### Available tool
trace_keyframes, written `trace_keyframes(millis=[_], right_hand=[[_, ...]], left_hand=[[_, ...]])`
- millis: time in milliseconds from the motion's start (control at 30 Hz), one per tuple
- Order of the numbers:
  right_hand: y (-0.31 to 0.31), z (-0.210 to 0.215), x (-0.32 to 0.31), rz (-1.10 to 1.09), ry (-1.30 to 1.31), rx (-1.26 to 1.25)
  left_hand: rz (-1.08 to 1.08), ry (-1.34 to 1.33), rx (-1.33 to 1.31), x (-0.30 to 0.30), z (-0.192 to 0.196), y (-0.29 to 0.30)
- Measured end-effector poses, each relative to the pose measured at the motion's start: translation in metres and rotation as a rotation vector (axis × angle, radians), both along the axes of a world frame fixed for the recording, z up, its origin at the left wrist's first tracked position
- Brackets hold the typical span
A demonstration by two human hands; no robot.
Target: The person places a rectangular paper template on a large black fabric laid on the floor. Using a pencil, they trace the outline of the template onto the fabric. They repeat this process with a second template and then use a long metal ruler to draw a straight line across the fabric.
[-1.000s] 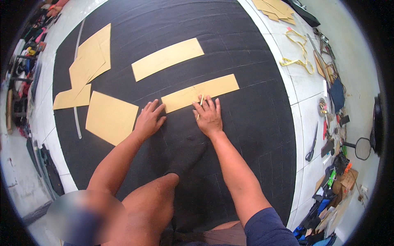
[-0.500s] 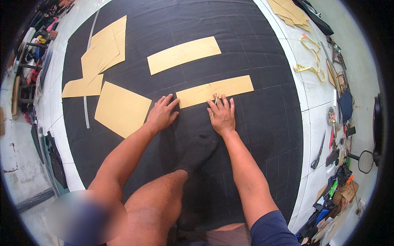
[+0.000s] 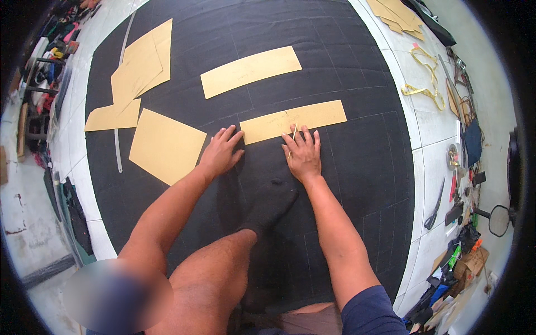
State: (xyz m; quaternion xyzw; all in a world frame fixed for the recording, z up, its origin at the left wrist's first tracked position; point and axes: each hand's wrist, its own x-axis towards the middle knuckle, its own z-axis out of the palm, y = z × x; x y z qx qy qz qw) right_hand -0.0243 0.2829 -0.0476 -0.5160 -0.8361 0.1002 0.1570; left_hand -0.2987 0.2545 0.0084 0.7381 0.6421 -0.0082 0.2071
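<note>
My left hand [image 3: 222, 152] lies flat with fingers spread on the black cloth [image 3: 346, 184], its fingertips at the left end of a long tan paper pattern piece [image 3: 318, 115]. My right hand [image 3: 303, 153] rests at the lower edge of that piece, fingertips on the paper. A thin, pale pencil-like stick [image 3: 293, 134] is held between its fingers, which are otherwise stretched out. Farther off lies a second, slightly curved paper pattern piece [image 3: 251, 72]. Left of my left hand is a wide five-sided paper piece [image 3: 166, 147].
Overlapping paper pieces [image 3: 139, 70] cover part of a long metal ruler [image 3: 118, 153] at the left. Thin pale lines mark the cloth. My socked foot [image 3: 271, 204] stands between my arms. On the right-hand tiles lie a yellow measuring tape [image 3: 430, 72], scissors [image 3: 435, 206] and more pattern paper [image 3: 395, 15].
</note>
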Motion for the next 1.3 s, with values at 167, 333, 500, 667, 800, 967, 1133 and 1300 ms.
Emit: trace_keyframes(millis=[167, 333, 500, 667, 800, 967, 1133, 1300], right_hand=[[0.0, -0.002, 0.001, -0.013, -0.017, 0.055], [0.0, -0.002, 0.002, -0.003, -0.002, 0.001], [-0.001, 0.0, 0.0, -0.009, -0.005, 0.004], [0.0, -0.001, 0.001, -0.014, 0.021, 0.026], [0.001, -0.003, 0.0, -0.024, 0.029, 0.01], [0.002, -0.003, 0.0, -0.02, 0.089, 0.021], [0.012, 0.002, 0.031, -0.146, 0.029, 0.014], [0.023, 0.0, 0.05, -0.134, 0.022, -0.033]], left_hand=[[0.005, -0.006, 0.006, 0.003, 0.001, 0.001], [0.007, -0.007, -0.011, 0.002, 0.002, 0.003], [0.022, -0.021, 0.058, 0.004, 0.001, 0.002], [0.063, 0.0, 0.217, 0.01, -0.003, 0.015], [0.103, -0.043, 0.268, 0.014, -0.01, 0.023], [0.146, -0.05, 0.275, 0.014, -0.02, 0.016], [0.164, -0.052, 0.267, 0.018, -0.021, 0.012], [0.139, -0.046, 0.282, 0.015, -0.021, 0.012]])
